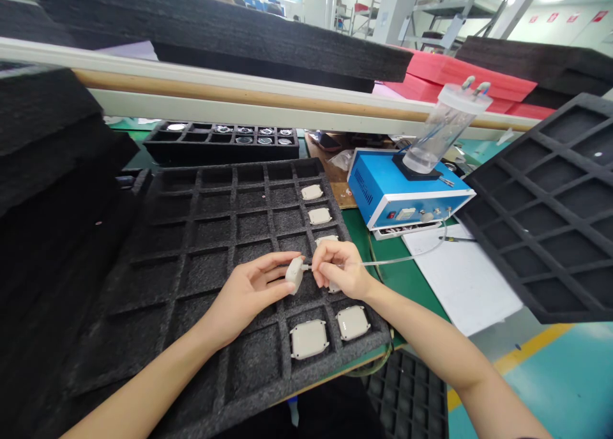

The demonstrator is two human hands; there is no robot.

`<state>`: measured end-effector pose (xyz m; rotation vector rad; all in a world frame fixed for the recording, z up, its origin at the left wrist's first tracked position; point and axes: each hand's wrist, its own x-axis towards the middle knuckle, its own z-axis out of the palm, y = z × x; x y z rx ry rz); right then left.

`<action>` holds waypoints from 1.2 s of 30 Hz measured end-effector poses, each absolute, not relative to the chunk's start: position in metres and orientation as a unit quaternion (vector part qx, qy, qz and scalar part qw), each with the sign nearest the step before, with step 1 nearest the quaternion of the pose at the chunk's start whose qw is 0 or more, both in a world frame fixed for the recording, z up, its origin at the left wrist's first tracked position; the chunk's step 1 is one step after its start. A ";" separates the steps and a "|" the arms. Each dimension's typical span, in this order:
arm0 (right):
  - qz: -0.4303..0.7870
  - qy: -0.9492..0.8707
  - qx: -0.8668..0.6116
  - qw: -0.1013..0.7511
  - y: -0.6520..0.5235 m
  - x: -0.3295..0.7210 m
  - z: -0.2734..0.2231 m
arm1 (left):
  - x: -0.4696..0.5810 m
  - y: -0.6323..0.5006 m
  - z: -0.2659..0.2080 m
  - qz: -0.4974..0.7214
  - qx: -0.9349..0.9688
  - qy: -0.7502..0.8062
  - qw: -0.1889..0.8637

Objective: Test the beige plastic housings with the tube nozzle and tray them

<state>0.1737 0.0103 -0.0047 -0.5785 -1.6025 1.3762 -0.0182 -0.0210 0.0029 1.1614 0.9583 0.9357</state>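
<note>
Over the black foam tray [249, 247], my left hand [246, 292] pinches a cream-coloured watch case [294, 275] by its edges, tilted on its side. My right hand [342, 269] grips the end of a clear thin tube [397, 261], its fingers closed round it. The pale tip of that tube meets the side of the watch case; whether it goes into a hole I cannot tell. Similar cases lie in the tray's right-hand pockets, among them a watch case [309, 338] at the near edge and another watch case [353, 323] beside it. My right hand partly hides two others.
A blue box machine [412, 193] with a clear cylinder [443, 132] stands at the right, the tube running from its front. White paper [462, 279] lies beside it. Stacked black foam [43, 234] rises at the left; a tilted foam tray [555, 202] stands far right.
</note>
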 end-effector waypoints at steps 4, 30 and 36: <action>0.559 -0.650 -0.228 0.461 0.010 0.174 -0.005 | -0.017 -0.021 0.004 0.411 0.509 0.417 0.630; 0.558 -0.654 -0.242 0.450 0.011 0.174 -0.003 | -0.018 -0.021 0.005 0.409 0.515 0.424 0.623; 0.558 -0.654 -0.241 0.449 0.010 0.174 -0.003 | -0.017 -0.021 0.005 0.411 0.516 0.426 0.619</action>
